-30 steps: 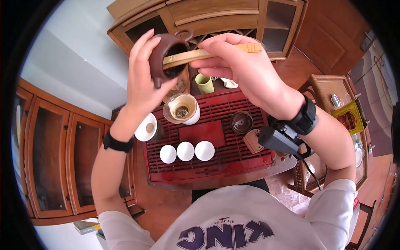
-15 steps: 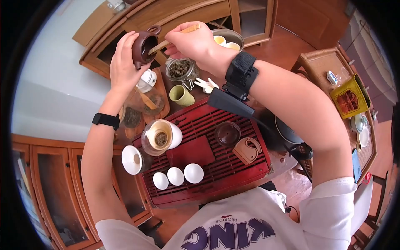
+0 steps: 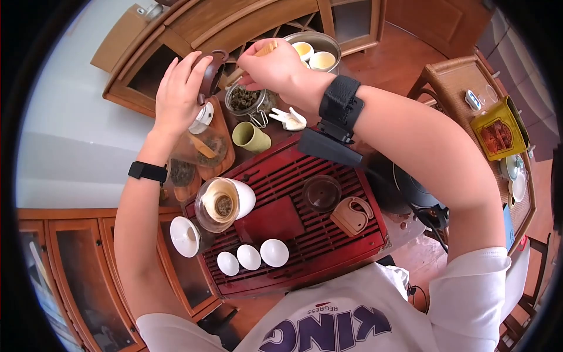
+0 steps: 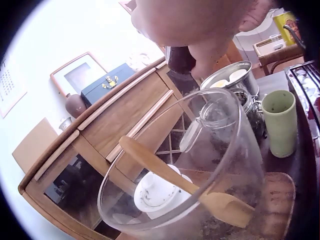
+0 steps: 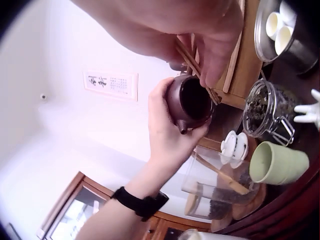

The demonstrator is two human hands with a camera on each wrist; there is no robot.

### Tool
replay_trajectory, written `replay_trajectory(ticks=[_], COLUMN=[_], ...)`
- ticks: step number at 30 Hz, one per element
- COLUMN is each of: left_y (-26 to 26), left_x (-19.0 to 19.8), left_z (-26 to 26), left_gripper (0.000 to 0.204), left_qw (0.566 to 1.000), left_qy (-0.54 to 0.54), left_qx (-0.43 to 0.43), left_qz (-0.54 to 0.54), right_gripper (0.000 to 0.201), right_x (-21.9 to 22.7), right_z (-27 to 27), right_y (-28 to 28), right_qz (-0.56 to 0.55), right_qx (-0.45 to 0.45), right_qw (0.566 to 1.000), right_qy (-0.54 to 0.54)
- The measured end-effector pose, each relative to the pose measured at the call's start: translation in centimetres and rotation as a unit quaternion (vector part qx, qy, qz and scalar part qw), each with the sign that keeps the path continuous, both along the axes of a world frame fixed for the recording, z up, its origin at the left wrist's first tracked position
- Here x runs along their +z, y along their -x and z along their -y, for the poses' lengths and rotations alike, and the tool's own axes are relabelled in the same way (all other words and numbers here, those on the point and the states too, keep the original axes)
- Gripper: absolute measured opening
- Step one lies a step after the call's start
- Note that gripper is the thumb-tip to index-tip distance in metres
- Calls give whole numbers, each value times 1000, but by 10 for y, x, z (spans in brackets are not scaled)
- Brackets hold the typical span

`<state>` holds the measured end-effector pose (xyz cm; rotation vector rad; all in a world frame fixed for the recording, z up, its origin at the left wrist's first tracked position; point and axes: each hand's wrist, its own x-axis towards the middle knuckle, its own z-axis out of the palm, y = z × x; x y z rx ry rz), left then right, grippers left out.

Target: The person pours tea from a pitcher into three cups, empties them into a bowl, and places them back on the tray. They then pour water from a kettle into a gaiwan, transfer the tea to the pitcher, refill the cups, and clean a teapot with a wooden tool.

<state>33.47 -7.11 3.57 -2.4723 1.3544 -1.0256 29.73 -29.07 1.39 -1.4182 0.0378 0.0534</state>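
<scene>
My left hand [image 3: 179, 97] grips a dark brown teapot [image 3: 212, 76], tilted with its open mouth towards my right hand. In the right wrist view the teapot [image 5: 189, 102] shows a dark inside and a short spout pointing down. My right hand [image 3: 278, 67] pinches bamboo tongs [image 5: 188, 57]; their tips are at the rim of the teapot. Below the hands stands a glass jar of dried leaves [image 5: 257, 107], beside a green cup [image 3: 251, 136]. In the left wrist view my left hand [image 4: 195, 22] is blurred above the teapot.
A red slatted tea tray [image 3: 287, 170] holds a white pitcher [image 3: 244, 198] with a strainer, several small white cups [image 3: 274, 253], a round dark lid [image 3: 322, 193] and a brown holder [image 3: 352, 216]. A metal bowl [image 3: 331, 44] of cups, a white hand figure [image 3: 288, 119] and a kettle [image 3: 410, 182] stand beyond.
Both hands moved left in the head view, still holding teapot and tongs. The tongs, earlier inside the teapot, now sit nearer its rim. The camera view has shifted.
</scene>
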Motion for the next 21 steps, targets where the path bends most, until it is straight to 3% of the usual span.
replay_trajectory(ticks=[2, 4, 8, 11, 14, 16, 18, 21], left_y=[0, 1, 7, 8, 9, 9, 10, 12], left_x=[-2, -2, 2, 4, 0, -1, -1, 0], left_z=[1, 2, 8, 11, 8, 8, 9, 12], left_gripper=[83, 83, 81, 77, 81, 82, 84, 86], left_qw=[1000, 1000, 1000, 999, 996, 995, 996, 993], left_qy=[-6, -7, 3, -31, -41, -38, 10, 64], left_qx=[20, 22, 19, 28, 60, 70, 65, 61], left_qz=[-1, -2, -19, -28, -49, -55, -65, -73], right_gripper=[12, 12, 12, 16, 18, 16, 13, 10], right_x=[0, 6, 2, -5, -4, -3, 1, 5], right_z=[-3, -11, -30, -29, -16, -15, -18, -22], right_y=[2, 7, -2, -6, 0, 1, 6, 12], right_qz=[18, -14, -14, 111, 84, 73, 0, -33], right_qx=[-9, -30, -44, -61, -58, -47, 13, 53], right_qw=[1000, 995, 991, 987, 984, 991, 989, 984], right_qy=[24, -91, -124, 101, 144, 106, -148, -166])
